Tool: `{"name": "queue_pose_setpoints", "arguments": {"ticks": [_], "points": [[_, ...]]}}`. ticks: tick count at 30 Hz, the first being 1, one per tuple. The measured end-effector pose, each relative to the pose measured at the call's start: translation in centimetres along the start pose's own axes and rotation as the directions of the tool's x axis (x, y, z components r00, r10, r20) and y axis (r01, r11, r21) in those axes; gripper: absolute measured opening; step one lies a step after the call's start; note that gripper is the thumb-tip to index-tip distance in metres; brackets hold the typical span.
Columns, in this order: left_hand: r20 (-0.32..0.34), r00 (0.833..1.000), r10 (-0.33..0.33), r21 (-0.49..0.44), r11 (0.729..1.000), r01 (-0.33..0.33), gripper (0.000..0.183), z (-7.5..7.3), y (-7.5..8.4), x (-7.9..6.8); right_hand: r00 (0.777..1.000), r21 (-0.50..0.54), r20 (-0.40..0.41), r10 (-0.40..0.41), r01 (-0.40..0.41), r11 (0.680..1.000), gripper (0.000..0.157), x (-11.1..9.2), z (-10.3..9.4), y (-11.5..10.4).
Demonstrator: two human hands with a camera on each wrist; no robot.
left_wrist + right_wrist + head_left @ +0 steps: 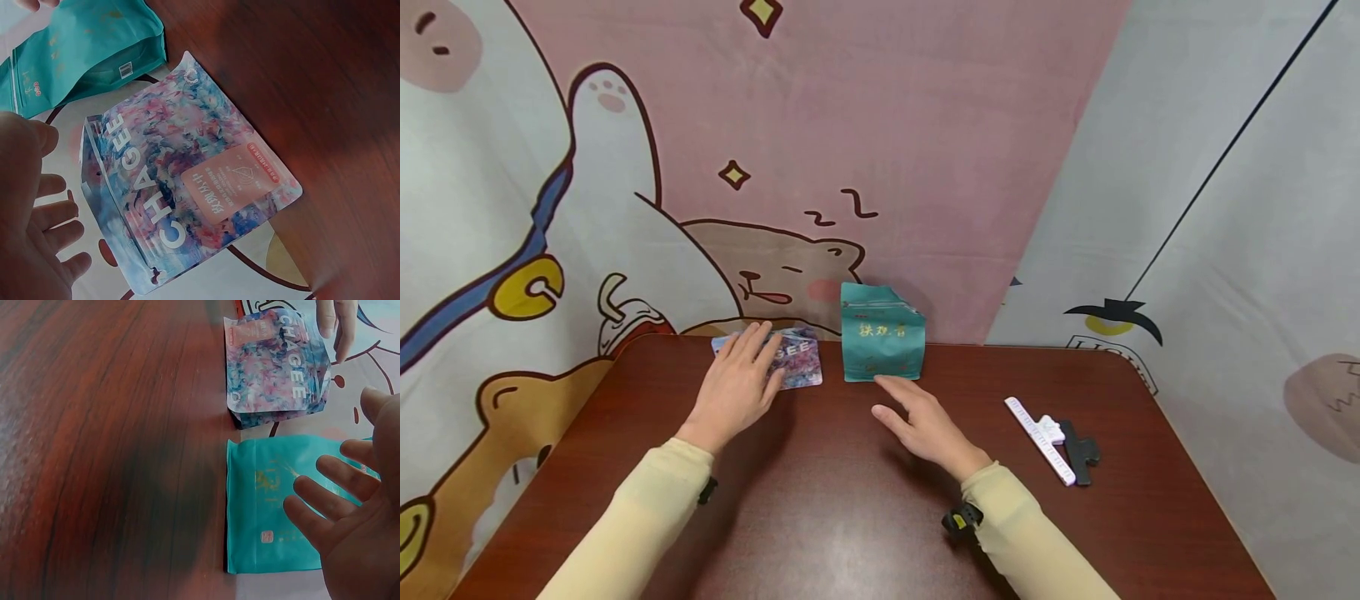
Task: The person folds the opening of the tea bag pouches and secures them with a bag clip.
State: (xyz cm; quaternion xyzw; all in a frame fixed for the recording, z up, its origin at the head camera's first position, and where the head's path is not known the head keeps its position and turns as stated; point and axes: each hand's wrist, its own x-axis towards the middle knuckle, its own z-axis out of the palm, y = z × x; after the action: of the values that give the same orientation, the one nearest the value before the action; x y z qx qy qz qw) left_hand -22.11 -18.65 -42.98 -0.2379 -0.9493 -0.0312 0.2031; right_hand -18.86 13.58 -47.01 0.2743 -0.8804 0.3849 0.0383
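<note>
At the back of the table stands a pink-and-blue patterned pouch (156,162) lettered CHAGEE. My left hand (739,390) is over the top of this pouch in the head view, its fingers spread and gripping nothing; the left wrist view shows a gap between fingers and pouch. To the right stands a teal pouch (883,346) with gold characters, upright, its top bent. My right hand (928,425) is in front of its lower edge, fingers extended and holding nothing. Whether the right fingertips touch the teal pouch cannot be told.
On the right of the brown table (842,508) lie a white bag clip (1040,442) and a black bag clip (1081,454), side by side. A cartoon-printed cloth (925,125) hangs directly behind the pouches and down both sides.
</note>
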Motion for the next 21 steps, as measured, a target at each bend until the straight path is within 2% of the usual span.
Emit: {"name": "queue_pose_setpoints", "arguments": {"ticks": [7, 16, 21], "points": [[-0.008, 1.0, 0.005, -0.001, 1.0, -0.005, 0.059, -0.2, -0.2, 0.4, 1.0, 0.011, -0.008, -0.012, 0.012, 1.0, 0.053, 0.7, 0.5, -0.1], [0.041, 0.999, -0.027, -0.015, 0.999, 0.028, 0.059, -0.5, -0.3, 1.0, 0.999, 0.026, -0.039, -0.013, 0.014, 1.0, 0.051, 1.6, 0.9, -0.7], [0.024, 0.999, -0.027, -0.019, 0.999, 0.028, 0.057, -0.2, -0.4, 1.1, 0.998, 0.047, -0.056, -0.013, 0.016, 0.999, 0.05, 2.3, 1.6, -0.7]]}}
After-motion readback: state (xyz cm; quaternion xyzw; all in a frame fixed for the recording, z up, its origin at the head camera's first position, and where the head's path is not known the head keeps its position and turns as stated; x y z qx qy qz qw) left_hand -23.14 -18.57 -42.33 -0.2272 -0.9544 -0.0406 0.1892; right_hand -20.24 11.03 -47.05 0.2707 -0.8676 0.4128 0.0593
